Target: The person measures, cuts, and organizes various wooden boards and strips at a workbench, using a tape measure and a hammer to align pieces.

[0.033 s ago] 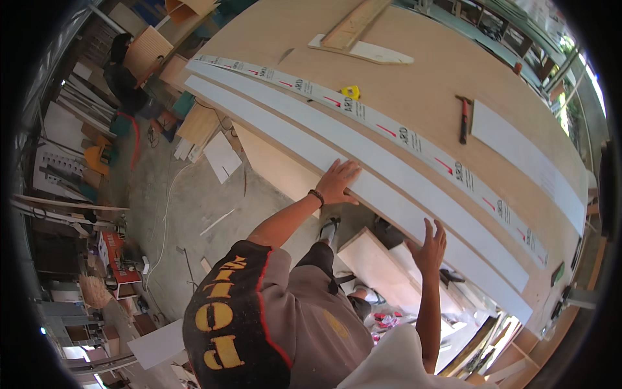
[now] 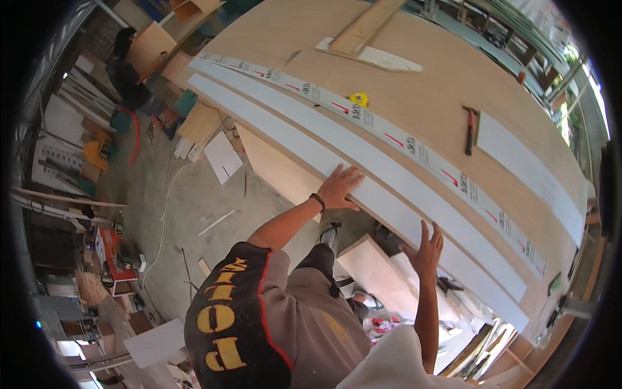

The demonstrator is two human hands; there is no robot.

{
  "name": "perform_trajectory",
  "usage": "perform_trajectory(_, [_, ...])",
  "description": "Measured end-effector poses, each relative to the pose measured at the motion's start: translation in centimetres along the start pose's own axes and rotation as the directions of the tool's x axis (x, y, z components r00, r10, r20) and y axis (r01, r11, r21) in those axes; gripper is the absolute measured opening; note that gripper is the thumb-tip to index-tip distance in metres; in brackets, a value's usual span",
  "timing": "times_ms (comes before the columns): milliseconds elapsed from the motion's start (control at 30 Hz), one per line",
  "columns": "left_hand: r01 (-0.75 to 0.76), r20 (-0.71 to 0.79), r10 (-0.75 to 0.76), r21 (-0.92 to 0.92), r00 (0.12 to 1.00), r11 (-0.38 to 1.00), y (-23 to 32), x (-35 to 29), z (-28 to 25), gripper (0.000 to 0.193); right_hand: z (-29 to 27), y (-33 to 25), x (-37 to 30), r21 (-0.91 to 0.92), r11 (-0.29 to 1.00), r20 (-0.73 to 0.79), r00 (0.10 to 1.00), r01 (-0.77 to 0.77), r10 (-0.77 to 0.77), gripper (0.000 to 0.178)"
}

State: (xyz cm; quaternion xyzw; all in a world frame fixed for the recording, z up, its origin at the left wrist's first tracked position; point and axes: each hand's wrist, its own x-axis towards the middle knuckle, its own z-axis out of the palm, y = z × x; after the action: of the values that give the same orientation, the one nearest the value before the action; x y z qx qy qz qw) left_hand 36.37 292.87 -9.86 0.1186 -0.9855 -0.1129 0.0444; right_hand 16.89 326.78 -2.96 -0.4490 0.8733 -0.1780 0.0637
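A long white strip (image 2: 272, 126) runs along the front edge of the wooden worktable. My left hand (image 2: 341, 186) lies on this strip with its fingers stretched over the top and its thumb at the near edge. Farther right, my right hand (image 2: 424, 251) is raised at the same edge, fingers apart and nothing in them. Whether its fingertips touch the strip I cannot tell. Behind lies a second white strip (image 2: 389, 170), and beyond that a strip with printed film (image 2: 395, 139); the two come together at the left end.
On the table (image 2: 278, 26) are a yellow tape measure (image 2: 358, 99), a hammer (image 2: 470, 131), a white panel (image 2: 528, 170) and a wooden plank (image 2: 369, 29). Boards (image 2: 379, 275) lean below the front edge. A co-worker (image 2: 133, 81) handles a panel at the far left. A cable (image 2: 170, 207) crosses the floor.
The view has shifted slightly, so the tabletop things appear a little farther right. My left hand stays on the front strip; my right hand has barely moved. The co-worker's panel has changed its angle.
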Motion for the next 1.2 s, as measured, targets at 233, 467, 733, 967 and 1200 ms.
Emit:
perform_trajectory(233, [-0.106, 0.072, 0.109, -0.045, 0.991, 0.993, -7.4, -0.2, -1.7, 0.114, 4.9, -4.5, 5.5, -0.261, 0.965, 0.222, 0.972, -0.016, 0.077, 0.116])
perform_trajectory(467, [-0.204, 0.023, 0.204, -0.009, 0.979, 0.979, -7.3, 0.8, -2.1, 0.079, 1.6, -3.0, 5.5, -0.172, 0.976, 0.365, 0.929, 0.13, -0.06, 0.075])
perform_trajectory(733, [-0.175, 0.144, 0.199, -0.162, 0.969, 0.971, -8.8, 4.0, -5.9, 0.047, -2.7, -3.0, 9.7, -0.119, 0.961, 0.436, 0.857, -0.25, 0.276, 0.025])
perform_trajectory(967, [-0.182, -0.059, 0.177, -0.091, 0.982, 0.979, -9.5, 2.8, -5.0, 0.075, 3.2, 0.5, 10.2, 0.069, 0.99, 0.213, 0.971, -0.125, 0.108, 0.049])
perform_trajectory(1200, [0.008, -0.247, -0.049, -0.165, 0.968, 0.986, -8.1, -8.5, -3.3, 0.066, 6.5, 0.9, 6.6, -0.035, 0.998, 0.082, 0.995, -0.045, 0.048, 0.058])
